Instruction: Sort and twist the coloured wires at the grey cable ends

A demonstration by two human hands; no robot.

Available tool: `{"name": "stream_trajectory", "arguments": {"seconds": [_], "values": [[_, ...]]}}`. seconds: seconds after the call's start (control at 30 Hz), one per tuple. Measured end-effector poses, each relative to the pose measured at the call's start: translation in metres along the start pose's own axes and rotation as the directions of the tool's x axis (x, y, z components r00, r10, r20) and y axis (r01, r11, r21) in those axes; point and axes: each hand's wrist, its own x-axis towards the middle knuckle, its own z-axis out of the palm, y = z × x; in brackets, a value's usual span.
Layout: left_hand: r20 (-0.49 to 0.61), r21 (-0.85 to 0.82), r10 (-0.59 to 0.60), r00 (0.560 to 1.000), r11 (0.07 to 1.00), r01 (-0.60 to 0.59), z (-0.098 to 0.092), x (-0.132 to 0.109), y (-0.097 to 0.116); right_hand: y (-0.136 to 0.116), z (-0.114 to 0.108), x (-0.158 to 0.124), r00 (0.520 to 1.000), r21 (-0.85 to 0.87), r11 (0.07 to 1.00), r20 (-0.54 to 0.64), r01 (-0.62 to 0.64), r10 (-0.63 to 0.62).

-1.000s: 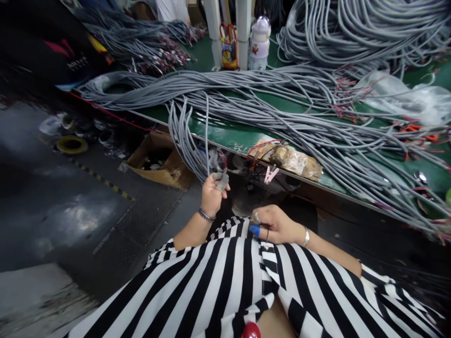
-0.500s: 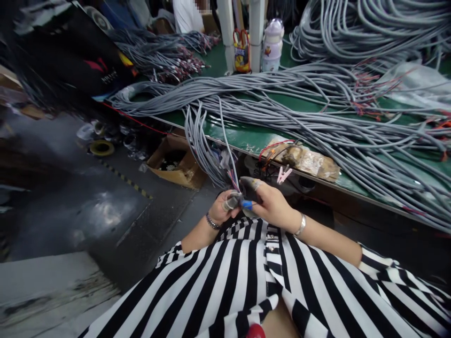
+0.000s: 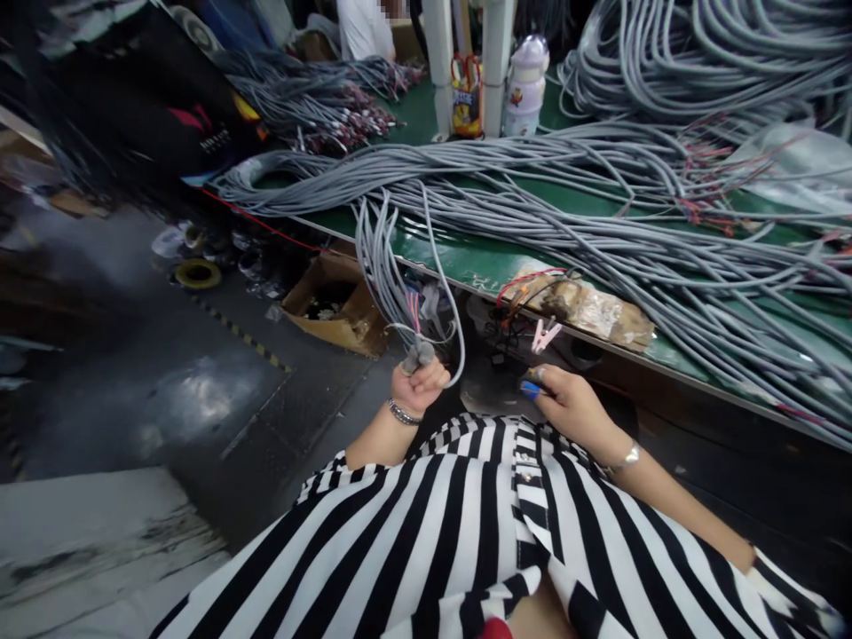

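My left hand (image 3: 421, 380) is closed around the end of a grey cable (image 3: 447, 275) below the bench edge, with thin pink and purple wires (image 3: 414, 306) fanning up above its covered fingertips. That cable loops down from the bench beside a hanging bunch of grey cables (image 3: 378, 257). To the right, my right hand (image 3: 565, 399) is apart from the cable, thumb and forefinger pinched together, with blue and grey coverings on the fingertips. Whatever is between them is too small to make out.
Long bundles of grey cable (image 3: 532, 209) lie across the green bench (image 3: 459, 259). A pink clip (image 3: 544, 335) hangs at its edge beside a taped board (image 3: 599, 315). A bottle (image 3: 524, 89) stands behind; a cardboard box (image 3: 333, 306) is below. A person (image 3: 366, 31) is at the back.
My hands have come apart: the right moved right and slightly down, the left moved slightly left. The single cable now bows out to the right and the coloured wires show above my left hand.
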Motion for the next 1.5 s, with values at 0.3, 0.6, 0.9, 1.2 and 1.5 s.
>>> {"name": "stream_trajectory", "arguments": {"seconds": [0.3,0.6,0.9,1.2,1.5], "values": [[0.017,-0.019,-0.06,0.998,0.998,0.06,0.015,-0.006,-0.008,-0.031,-0.01,0.005,0.99,0.192,0.98,0.117,0.054,-0.078],[0.087,-0.031,-0.138,0.987,0.99,0.141,0.027,-0.006,-0.019,-0.058,0.011,0.035,0.982,0.406,0.914,0.179,-0.026,-0.052],[0.089,-0.076,-0.165,0.982,0.982,0.172,0.022,-0.006,-0.024,-0.055,0.018,0.044,0.955,0.46,0.86,0.279,-0.223,0.098],[0.159,-0.109,-0.136,0.978,0.982,0.155,0.019,-0.004,-0.027,-0.051,0.022,0.041,0.956,0.48,0.847,0.276,-0.227,0.1],[0.144,-0.047,-0.142,0.979,0.988,0.15,0.018,-0.004,-0.028,-0.052,0.023,0.04,0.961,0.495,0.842,0.26,-0.215,0.092]]}}
